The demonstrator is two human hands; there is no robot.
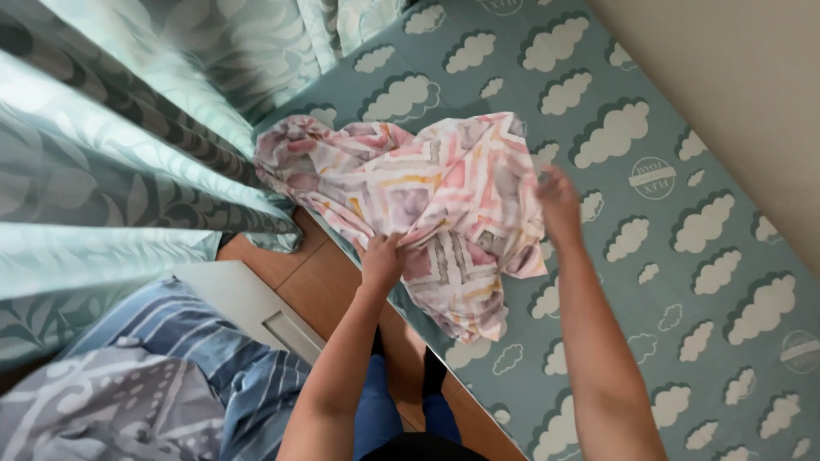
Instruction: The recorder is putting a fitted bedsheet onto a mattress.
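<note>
two hands on a crumpled pink, white and orange patterned cloth (427, 205) on a bed.

the left hand (381, 260) is pinched shut on the cloth's near edge; the right hand (559, 205) rests at its right edge, blurred, so i cannot tell its grip. the cloth lies bunched on a teal sheet printed with white clouds (683, 282), which carries small round white label marks, lettering too small to make out. green leaf-patterned curtains (111, 145) hang left; blue striped bedding (179, 358) is cut off at the lower left.

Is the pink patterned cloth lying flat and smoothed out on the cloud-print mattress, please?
No, the pink patterned cloth lies crumpled in folds, with the left hand gripping its edge.
</note>
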